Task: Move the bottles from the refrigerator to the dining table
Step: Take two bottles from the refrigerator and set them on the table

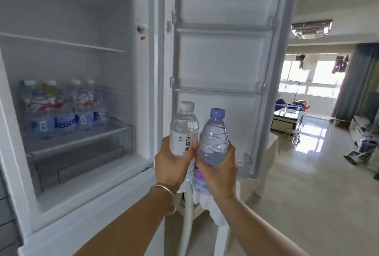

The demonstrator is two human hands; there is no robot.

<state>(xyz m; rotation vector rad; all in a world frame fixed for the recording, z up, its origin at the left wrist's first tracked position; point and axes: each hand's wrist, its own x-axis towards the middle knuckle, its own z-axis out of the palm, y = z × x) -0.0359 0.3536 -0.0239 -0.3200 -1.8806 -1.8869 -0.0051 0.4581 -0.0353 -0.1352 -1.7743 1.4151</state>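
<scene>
We hold two bottles up in front of the open refrigerator point(78, 96). Our left hand point(174, 165) wraps around the lower body of the white-capped bottle point(184, 130), a clear one with a white label, and our right hand point(219, 171) grips the blue-capped bottle point(214, 141) just beside it; the two bottles touch at the shoulder, both roughly upright and leaning slightly toward each other. A metal bangle point(166, 198) sits on the left wrist.

Behind the hands stands the open refrigerator door point(223, 55), its racks bare. Up and to the left of the left hand, well apart from it, a cluster of shelf bottles point(61, 112) remains on the lower shelf inside the cabinet, several with blue caps in front and white caps behind. To the right of the right hand the tiled floor point(307, 173) runs toward a bright living area, where a low counter point(287, 116) stands far off; we cannot tell whether that is the dining table.

By our reading, this is the carry step: one pair is out and in hand, many bottles are left. The next move calls for turning away from the refrigerator with both grips kept firm, finding the dining table, and setting the pair down upright before returning for more.
</scene>
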